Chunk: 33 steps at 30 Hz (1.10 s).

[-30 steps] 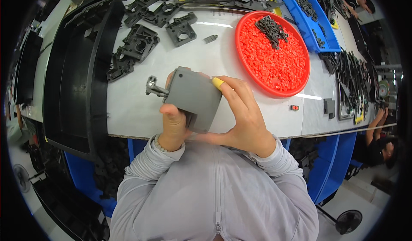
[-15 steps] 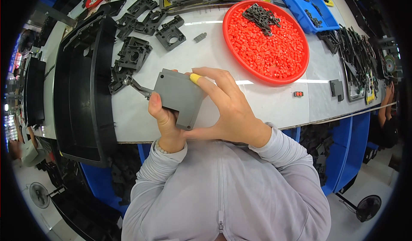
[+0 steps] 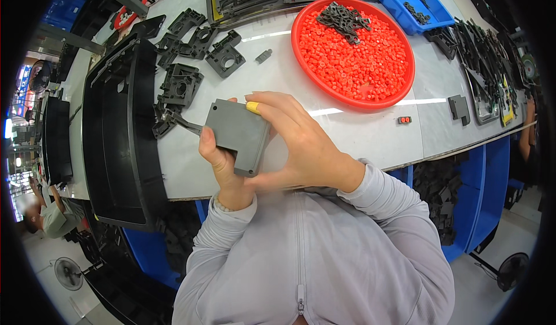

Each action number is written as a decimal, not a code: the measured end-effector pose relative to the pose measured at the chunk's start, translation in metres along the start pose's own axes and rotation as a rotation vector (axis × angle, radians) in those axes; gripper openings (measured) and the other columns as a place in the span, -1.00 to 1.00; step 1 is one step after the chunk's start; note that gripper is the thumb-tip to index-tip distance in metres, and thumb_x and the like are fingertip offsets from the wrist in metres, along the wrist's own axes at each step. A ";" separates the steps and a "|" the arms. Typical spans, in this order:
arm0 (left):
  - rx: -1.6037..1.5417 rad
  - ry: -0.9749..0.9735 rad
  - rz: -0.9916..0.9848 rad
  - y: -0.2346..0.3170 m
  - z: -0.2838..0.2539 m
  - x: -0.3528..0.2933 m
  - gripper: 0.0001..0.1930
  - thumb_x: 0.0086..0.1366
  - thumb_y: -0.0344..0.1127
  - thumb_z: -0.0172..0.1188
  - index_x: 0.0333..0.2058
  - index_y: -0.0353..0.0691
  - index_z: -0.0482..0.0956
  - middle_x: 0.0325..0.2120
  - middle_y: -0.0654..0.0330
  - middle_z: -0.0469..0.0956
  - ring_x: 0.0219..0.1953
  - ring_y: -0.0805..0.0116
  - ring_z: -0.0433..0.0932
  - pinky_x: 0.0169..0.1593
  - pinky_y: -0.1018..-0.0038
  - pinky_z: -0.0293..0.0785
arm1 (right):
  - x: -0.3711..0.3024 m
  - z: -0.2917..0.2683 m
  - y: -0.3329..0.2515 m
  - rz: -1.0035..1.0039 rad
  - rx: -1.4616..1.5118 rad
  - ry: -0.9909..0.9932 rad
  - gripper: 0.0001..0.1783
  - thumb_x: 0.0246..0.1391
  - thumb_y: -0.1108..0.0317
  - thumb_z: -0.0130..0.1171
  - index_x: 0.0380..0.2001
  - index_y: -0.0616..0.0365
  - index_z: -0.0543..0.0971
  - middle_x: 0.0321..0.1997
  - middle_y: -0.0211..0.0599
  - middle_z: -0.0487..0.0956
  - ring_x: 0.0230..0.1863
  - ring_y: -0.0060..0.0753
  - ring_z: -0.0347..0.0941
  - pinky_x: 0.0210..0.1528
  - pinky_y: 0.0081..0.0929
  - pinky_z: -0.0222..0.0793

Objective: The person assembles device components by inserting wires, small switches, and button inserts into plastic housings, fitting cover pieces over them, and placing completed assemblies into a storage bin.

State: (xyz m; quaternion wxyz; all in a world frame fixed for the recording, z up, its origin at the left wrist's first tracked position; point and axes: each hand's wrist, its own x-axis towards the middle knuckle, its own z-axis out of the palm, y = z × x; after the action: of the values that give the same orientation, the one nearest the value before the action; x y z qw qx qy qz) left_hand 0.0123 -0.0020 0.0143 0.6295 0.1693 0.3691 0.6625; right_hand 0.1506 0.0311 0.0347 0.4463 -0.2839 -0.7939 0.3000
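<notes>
A flat grey plastic housing (image 3: 236, 129) with a notch in its near edge is held over the table in front of me. My left hand (image 3: 225, 166) grips its left and near side, thumb on the near left edge. Closed around its far and right side is my right hand (image 3: 310, 145), with yellow tape on one finger; the thumb reaches toward the near corner. The housing hides some fingertips. A dark lever-like piece (image 3: 186, 123) sticks out to the left of the housing; I cannot tell whether it is attached.
Left stands a long black bin (image 3: 124, 151), with several dark brackets (image 3: 226, 56) beside it. A red round tray (image 3: 370, 102) of small red pieces sits at the far right, near a blue tray (image 3: 431, 27). A small red-and-black part (image 3: 405, 120) and a grey plate (image 3: 458, 108) lie rightward.
The whole view has shifted slightly. Both hands keep hold of the grey housing, which is turned a little; the right hand's fingers have edged slightly leftward along its far edge.
</notes>
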 end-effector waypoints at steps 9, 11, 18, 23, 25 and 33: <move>-0.039 -0.161 0.159 -0.001 0.006 0.009 -0.37 0.11 0.10 -0.06 0.05 -0.22 0.29 0.02 -0.07 0.34 0.03 0.14 0.38 0.11 0.22 0.31 | -0.018 0.005 0.013 0.586 0.715 0.056 -0.30 -0.09 0.22 0.30 0.09 0.27 0.29 0.08 -0.15 0.35 0.10 -0.29 0.29 0.12 -0.32 0.22; 0.090 -0.228 0.247 -0.004 0.009 0.009 -0.35 0.10 0.09 -0.05 0.08 -0.22 0.25 0.05 -0.06 0.31 0.06 0.13 0.36 0.13 0.21 0.29 | -0.013 0.010 0.012 0.671 0.889 0.037 -0.33 -0.09 0.18 0.30 0.04 0.31 0.32 -0.05 -0.20 0.42 0.00 -0.38 0.35 0.03 -0.43 0.26; 0.040 -0.231 0.185 -0.013 0.010 0.012 -0.36 0.13 0.06 -0.02 0.11 -0.21 0.21 0.07 -0.03 0.29 0.08 0.15 0.35 0.13 0.24 0.31 | -0.010 0.009 0.015 0.753 0.920 0.091 -0.52 -0.08 0.17 0.29 -0.23 0.36 0.44 -0.32 -0.30 0.53 -0.28 -0.56 0.43 -0.24 -0.64 0.33; -0.123 -0.112 0.009 -0.004 0.004 0.013 -0.49 0.25 -0.02 -0.02 0.04 -0.28 0.30 0.05 -0.02 0.33 0.06 0.16 0.37 0.09 0.22 0.36 | -0.001 0.000 0.007 0.526 0.458 -0.035 -0.44 -0.10 0.28 0.29 -0.05 0.30 0.35 -0.16 -0.26 0.46 -0.19 -0.51 0.36 -0.15 -0.52 0.31; -0.128 -0.098 0.037 0.003 0.006 0.007 -0.48 0.24 -0.01 -0.02 0.03 -0.28 0.31 0.03 -0.02 0.35 0.04 0.17 0.39 0.08 0.23 0.36 | 0.000 0.002 -0.005 0.413 0.406 -0.059 -0.37 -0.14 0.28 0.31 -0.01 0.31 0.32 -0.15 -0.24 0.46 -0.18 -0.48 0.36 -0.15 -0.50 0.30; 0.175 -0.108 0.194 0.088 -0.008 -0.033 -0.42 0.17 -0.03 0.05 0.04 -0.36 0.28 0.03 -0.13 0.34 0.02 0.05 0.41 0.01 0.14 0.42 | 0.010 -0.050 -0.008 0.153 0.519 -0.019 -0.26 -0.06 0.05 0.15 0.12 0.27 0.26 0.07 -0.07 0.37 0.05 -0.12 0.33 0.15 -0.21 0.17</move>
State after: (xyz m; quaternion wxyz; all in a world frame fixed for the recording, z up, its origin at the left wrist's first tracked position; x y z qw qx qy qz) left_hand -0.0510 -0.0305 0.0788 0.5642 0.2936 0.3730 0.6755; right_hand 0.1886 0.0439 0.0672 0.4727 -0.2163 -0.6708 0.5290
